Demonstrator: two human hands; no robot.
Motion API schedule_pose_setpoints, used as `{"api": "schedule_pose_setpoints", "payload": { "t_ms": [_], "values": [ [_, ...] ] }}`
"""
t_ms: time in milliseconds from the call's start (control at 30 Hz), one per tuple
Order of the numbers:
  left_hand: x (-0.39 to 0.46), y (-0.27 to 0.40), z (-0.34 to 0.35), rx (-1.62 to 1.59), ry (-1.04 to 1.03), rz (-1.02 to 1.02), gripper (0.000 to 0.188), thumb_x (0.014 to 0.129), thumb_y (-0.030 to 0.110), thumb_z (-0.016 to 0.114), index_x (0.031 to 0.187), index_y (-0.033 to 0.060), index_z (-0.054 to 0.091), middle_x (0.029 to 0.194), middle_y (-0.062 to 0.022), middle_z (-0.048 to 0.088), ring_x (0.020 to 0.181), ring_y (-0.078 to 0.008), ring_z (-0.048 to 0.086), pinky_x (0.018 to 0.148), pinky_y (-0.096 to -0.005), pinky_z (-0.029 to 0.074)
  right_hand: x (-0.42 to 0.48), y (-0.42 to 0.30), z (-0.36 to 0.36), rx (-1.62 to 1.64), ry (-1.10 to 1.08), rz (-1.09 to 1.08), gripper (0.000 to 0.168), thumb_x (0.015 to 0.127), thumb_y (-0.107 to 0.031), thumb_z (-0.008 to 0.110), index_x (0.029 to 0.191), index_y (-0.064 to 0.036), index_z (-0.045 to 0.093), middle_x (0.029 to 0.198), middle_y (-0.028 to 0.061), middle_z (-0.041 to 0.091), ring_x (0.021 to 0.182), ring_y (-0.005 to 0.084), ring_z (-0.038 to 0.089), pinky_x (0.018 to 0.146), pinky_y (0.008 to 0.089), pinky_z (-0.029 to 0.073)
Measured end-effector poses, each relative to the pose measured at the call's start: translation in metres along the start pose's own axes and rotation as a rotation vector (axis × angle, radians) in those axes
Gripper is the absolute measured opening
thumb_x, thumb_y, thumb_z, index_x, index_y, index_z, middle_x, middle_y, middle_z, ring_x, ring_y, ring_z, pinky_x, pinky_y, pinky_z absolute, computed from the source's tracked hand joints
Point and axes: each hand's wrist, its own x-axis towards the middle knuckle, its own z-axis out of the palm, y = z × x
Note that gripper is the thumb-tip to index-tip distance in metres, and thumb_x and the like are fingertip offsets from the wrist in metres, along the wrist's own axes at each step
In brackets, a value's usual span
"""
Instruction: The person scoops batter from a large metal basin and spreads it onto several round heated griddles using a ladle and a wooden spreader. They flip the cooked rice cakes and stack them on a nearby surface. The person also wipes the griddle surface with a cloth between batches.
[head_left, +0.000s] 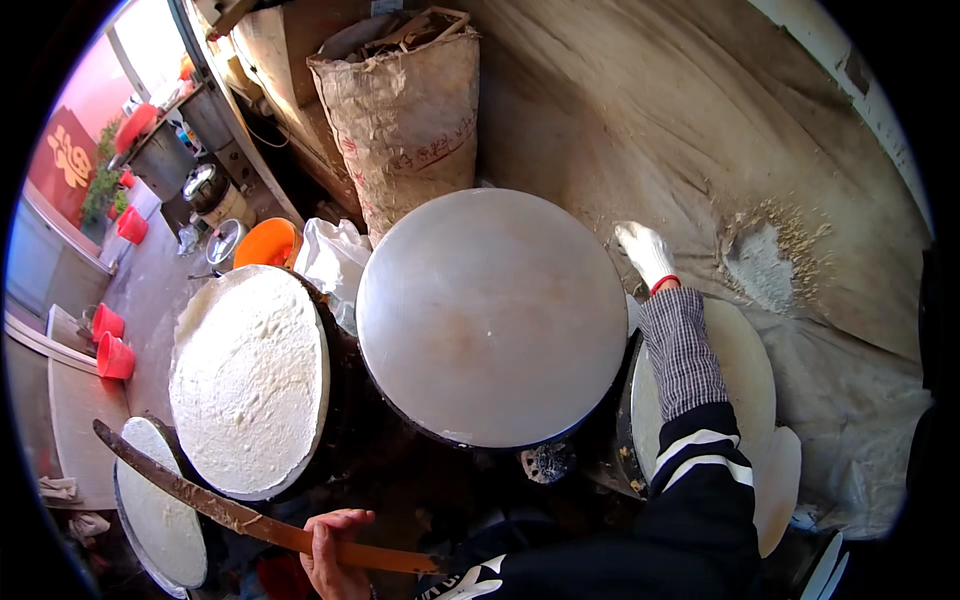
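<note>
My bare left hand (334, 551) grips a long, curved wooden scraper (217, 506) near the bottom of the view. Its far end extends left over a smaller round surface coated in white batter (169, 517). My right hand (646, 251), in a white glove, reaches past the right rim of a bare round metal griddle (491, 322). The right fingers are too hard to make out to tell what they do. Left of the bare griddle, a round griddle bears a rough white batter layer (247, 382). Beneath my right forearm is a round pale surface (731, 352), partly hidden.
A tall woven sack (412, 135) of wood scraps stands behind the griddle. A white plastic bag (334, 255) and an orange basin (266, 244) lie to its left. Brown sheeting (637, 112) spreads right, with a grey powder heap (761, 262) on it. Red buckets (115, 356) stand far left.
</note>
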Motion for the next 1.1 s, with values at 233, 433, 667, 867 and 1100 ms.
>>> {"api": "schedule_pose_setpoints", "payload": {
  "t_ms": [233,433,667,867,1100],
  "values": [
    [0.008,0.008,-0.031,-0.142,-0.097,-0.003,0.028,0.098,0.020,0.045,0.092,-0.0042,0.057,0.094,-0.0206,0.064,0.091,-0.0287,0.062,0.090,-0.0401,0.047,0.007,-0.049,0.025,0.528,0.041,-0.183,0.025,0.088,-0.025,0.064,0.101,-0.004,0.067,0.080,0.0026,0.067,0.067,0.0056,0.058,0.059,0.0219,0.047],
    [-0.007,0.019,-0.059,-0.142,0.043,-0.014,0.027,0.098,0.019,0.044,0.093,-0.0034,0.058,0.091,-0.0190,0.064,0.090,-0.0277,0.063,0.088,-0.0393,0.048,-0.071,-0.219,0.092,0.402,-0.300,-0.642,0.039,0.085,-0.017,0.066,0.122,-0.006,0.058,0.112,0.0076,0.065,0.104,0.0133,0.060,0.093,0.0258,0.046],
    [-0.027,0.009,-0.122,-0.159,0.342,0.023,0.027,0.098,0.021,0.044,0.087,-0.0004,0.056,0.085,-0.0151,0.062,0.081,-0.0241,0.063,0.081,-0.0394,0.052,-0.132,-0.389,0.226,0.094,-0.557,-0.829,0.057,0.085,-0.034,0.064,0.136,-0.017,0.046,0.129,0.0077,0.057,0.119,0.0229,0.054,0.100,0.0318,0.042],
    [-0.046,0.005,-0.164,-0.105,0.488,-0.134,0.028,0.099,0.021,0.041,0.094,0.0007,0.059,0.095,-0.0116,0.063,0.088,-0.0208,0.061,0.086,-0.0329,0.048,-0.149,-0.472,0.300,-0.215,-0.589,-0.855,0.071,0.083,-0.034,0.067,0.143,-0.016,0.034,0.138,0.0101,0.048,0.127,0.0245,0.046,0.105,0.0341,0.037],
    [-0.037,-0.003,-0.187,-0.189,0.502,-0.180,0.028,0.098,0.023,0.043,0.096,-0.0005,0.058,0.096,-0.0118,0.063,0.089,-0.0213,0.062,0.086,-0.0337,0.048,-0.174,-0.523,0.353,-0.460,-0.669,-1.085,0.077,0.080,-0.041,0.068,0.144,-0.022,0.031,0.141,0.0070,0.044,0.129,0.0270,0.044,0.109,0.0424,0.034]
  ]
}}
